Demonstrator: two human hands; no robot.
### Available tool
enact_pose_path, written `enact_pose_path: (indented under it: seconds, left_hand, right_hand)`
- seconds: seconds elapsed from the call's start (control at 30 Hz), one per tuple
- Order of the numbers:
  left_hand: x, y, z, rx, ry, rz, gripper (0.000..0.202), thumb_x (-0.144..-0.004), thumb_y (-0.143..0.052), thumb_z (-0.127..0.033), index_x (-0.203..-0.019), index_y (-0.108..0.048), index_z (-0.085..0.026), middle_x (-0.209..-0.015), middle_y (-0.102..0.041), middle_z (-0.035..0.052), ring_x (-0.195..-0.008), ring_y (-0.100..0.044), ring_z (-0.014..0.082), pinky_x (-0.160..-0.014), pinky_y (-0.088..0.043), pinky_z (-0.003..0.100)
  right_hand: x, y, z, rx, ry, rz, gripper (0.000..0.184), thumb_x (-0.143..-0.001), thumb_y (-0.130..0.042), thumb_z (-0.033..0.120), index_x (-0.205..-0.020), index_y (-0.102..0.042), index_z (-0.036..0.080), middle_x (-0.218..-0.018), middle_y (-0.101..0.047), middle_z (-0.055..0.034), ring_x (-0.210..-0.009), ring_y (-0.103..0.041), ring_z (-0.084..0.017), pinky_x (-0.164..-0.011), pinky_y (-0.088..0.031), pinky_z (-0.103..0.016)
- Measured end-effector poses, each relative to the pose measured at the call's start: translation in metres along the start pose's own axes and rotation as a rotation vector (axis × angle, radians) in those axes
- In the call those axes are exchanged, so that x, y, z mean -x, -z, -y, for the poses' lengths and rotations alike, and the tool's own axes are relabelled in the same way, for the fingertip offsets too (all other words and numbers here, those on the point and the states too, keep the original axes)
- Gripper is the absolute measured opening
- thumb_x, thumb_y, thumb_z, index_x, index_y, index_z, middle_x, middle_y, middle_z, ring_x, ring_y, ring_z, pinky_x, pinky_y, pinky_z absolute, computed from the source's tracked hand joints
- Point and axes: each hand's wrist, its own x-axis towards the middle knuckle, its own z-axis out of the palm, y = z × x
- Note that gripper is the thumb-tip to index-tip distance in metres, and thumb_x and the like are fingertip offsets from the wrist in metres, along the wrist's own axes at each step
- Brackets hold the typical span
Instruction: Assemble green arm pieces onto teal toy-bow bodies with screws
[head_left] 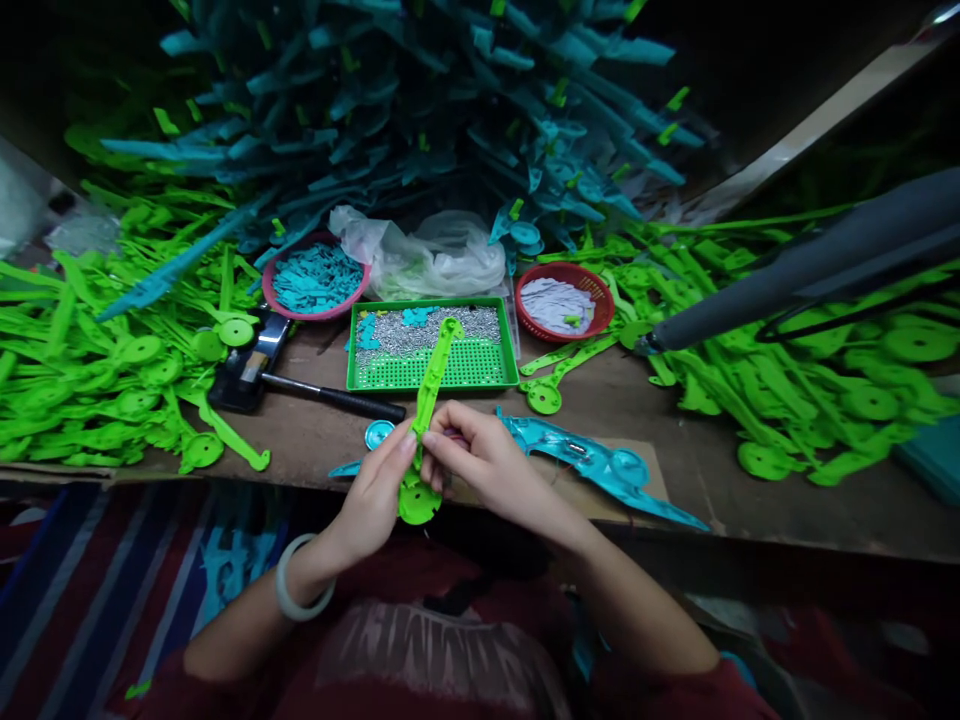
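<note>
Nearest you, a pale bangle (283,588) circled your left wrist, and your shirt filled the space below the tabletop (724,485). Your left hand (375,490) and right hand (487,460) were close together, both pinched on the green part (430,400) just beyond its round end. Whether your fingertips met behind it, you could not tell from this view. The part was raised over the front edge, in the middle. Its disc faced back toward your body, and its narrow end pointed away from you. The long axis ran near to far, leaning slightly right at the far tip, which showed against the tray.

Right of your hands lay a blue part (574,450), partly on cardboard (649,470), its long axis slanting so that the pointed end aimed right and toward you. A small blue disc (379,433) lay left of the green part. Farther left, a hammer (330,395) had its handle end toward your hands and its head away left.

Beyond was the green tray (390,377), with small metal bits mostly across its far half. A pink basket (268,290) of blue pieces stood behind it to the left, a red basket (609,300) to the right, and a plastic bag (442,255) between them. Green piles flanked everything; a tall blue heap (420,130) rose farthest back.
</note>
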Motion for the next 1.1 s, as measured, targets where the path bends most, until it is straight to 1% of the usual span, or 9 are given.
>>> enact_pose_path:
  seconds: [0.17, 0.27, 0.37, 0.5, 0.67, 0.8, 0.87, 1.0, 1.1]
  left_hand:
    - [-0.001, -0.012, -0.01, 0.165, 0.051, 0.016, 0.037, -0.088, -0.07, -0.047, -0.109, -0.069, -0.017, -0.079, -0.065, 0.0012, -0.07, -0.058, 0.0118, -0.069, -0.052, 0.023]
    - [-0.001, -0.02, -0.017, 0.24, 0.079, 0.037, 0.032, -0.085, -0.075, -0.045, -0.096, -0.069, -0.016, -0.069, -0.059, -0.0018, -0.062, -0.054, 0.0085, -0.064, -0.05, 0.019]
    - [-0.002, -0.024, -0.019, 0.251, 0.074, 0.046, 0.03, -0.084, -0.075, -0.044, -0.09, -0.068, -0.016, -0.065, -0.056, -0.0031, -0.059, -0.053, 0.0074, -0.061, -0.049, 0.018]
    - [-0.002, -0.022, -0.014, 0.15, 0.032, 0.029, 0.031, -0.088, -0.071, -0.046, -0.093, -0.07, -0.016, -0.071, -0.06, -0.0011, -0.064, -0.055, 0.0088, -0.065, -0.049, 0.02]
    - [0.0, -0.015, -0.006, -0.078, -0.032, -0.051, 0.04, -0.092, -0.064, -0.05, -0.114, -0.07, -0.017, -0.093, -0.068, 0.0044, -0.087, -0.061, 0.0154, -0.081, -0.049, 0.025]
    - [0.0, -0.018, -0.008, -0.114, -0.062, -0.123, 0.044, -0.092, -0.062, -0.054, -0.118, -0.069, -0.019, -0.094, -0.069, 0.0043, -0.088, -0.061, 0.0161, -0.079, -0.049, 0.025]
    - [-0.001, -0.023, -0.011, -0.096, -0.066, -0.151, 0.045, -0.089, -0.065, -0.056, -0.117, -0.07, -0.02, -0.088, -0.068, 0.0027, -0.082, -0.061, 0.0153, -0.074, -0.049, 0.024]
    - [-0.003, -0.034, -0.017, -0.039, -0.042, -0.14, 0.046, -0.082, -0.072, -0.058, -0.106, -0.073, -0.019, -0.085, -0.07, 0.0033, -0.082, -0.063, 0.0172, -0.072, -0.052, 0.025]
    - [-0.004, -0.039, -0.017, -0.005, -0.028, -0.133, 0.046, -0.08, -0.074, -0.058, -0.104, -0.074, -0.019, -0.087, -0.071, 0.0043, -0.084, -0.065, 0.0185, -0.075, -0.053, 0.027]
  right_hand:
    - [0.0, 0.001, -0.001, -0.079, -0.029, 0.009, 0.036, -0.084, -0.066, 0.052, -0.08, -0.05, 0.02, -0.064, -0.065, 0.0019, -0.057, -0.063, -0.011, -0.045, -0.045, -0.019]
    - [0.001, 0.002, -0.002, -0.107, -0.026, 0.006, 0.036, -0.084, -0.066, 0.052, -0.079, -0.051, 0.019, -0.065, -0.065, 0.0023, -0.057, -0.063, -0.01, -0.048, -0.046, -0.019]
    - [0.002, 0.003, -0.002, -0.151, -0.029, 0.021, 0.037, -0.083, -0.067, 0.052, -0.077, -0.052, 0.019, -0.064, -0.065, 0.0026, -0.057, -0.062, -0.009, -0.051, -0.047, -0.019]
    - [0.002, 0.005, 0.0, -0.185, -0.032, 0.02, 0.038, -0.082, -0.069, 0.051, -0.075, -0.053, 0.018, -0.062, -0.063, 0.0028, -0.053, -0.056, -0.007, -0.05, -0.041, -0.019]
    - [0.005, 0.006, 0.002, -0.193, 0.007, -0.042, 0.037, -0.081, -0.068, 0.05, -0.072, -0.054, 0.017, -0.062, -0.06, 0.0031, -0.05, -0.045, -0.005, -0.046, -0.031, -0.02]
    - [0.012, 0.007, 0.006, -0.277, -0.024, 0.02, 0.037, -0.08, -0.068, 0.051, -0.072, -0.052, 0.018, -0.058, -0.051, 0.0066, -0.045, -0.03, -0.004, -0.043, -0.021, -0.021]
    - [0.014, 0.007, 0.006, -0.261, 0.003, 0.011, 0.038, -0.079, -0.069, 0.052, -0.071, -0.051, 0.019, -0.057, -0.045, 0.0076, -0.048, -0.031, -0.004, -0.045, -0.024, -0.021]
    - [0.013, 0.003, 0.001, -0.167, 0.105, -0.099, 0.036, -0.084, -0.064, 0.05, -0.072, -0.051, 0.019, -0.064, -0.055, 0.0034, -0.059, -0.048, -0.008, -0.055, -0.038, -0.023]
    - [0.01, 0.001, -0.006, -0.104, 0.126, -0.147, 0.03, -0.088, -0.061, 0.044, -0.073, -0.05, 0.02, -0.063, -0.056, 0.004, -0.057, -0.049, -0.009, -0.056, -0.039, -0.023]
